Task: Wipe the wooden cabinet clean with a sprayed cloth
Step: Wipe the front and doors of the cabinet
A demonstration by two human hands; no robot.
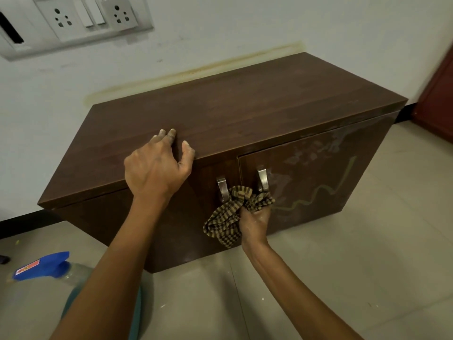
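Note:
A low dark wooden cabinet (245,104) stands against the white wall, with two doors and two metal handles (221,190) at the middle of its front. My left hand (157,165) rests on the front edge of the cabinet top, fingers spread over the wood. My right hand (255,222) grips a bunched brown checked cloth (230,217) and presses it against the front just below the handles. The right door (318,173) carries whitish smears and a yellowish zigzag line.
A spray bottle with a blue trigger head (46,265) lies on the tiled floor at the lower left, partly behind my left arm. A socket and switch panel (81,18) is on the wall above. A reddish door (438,99) stands at the right edge.

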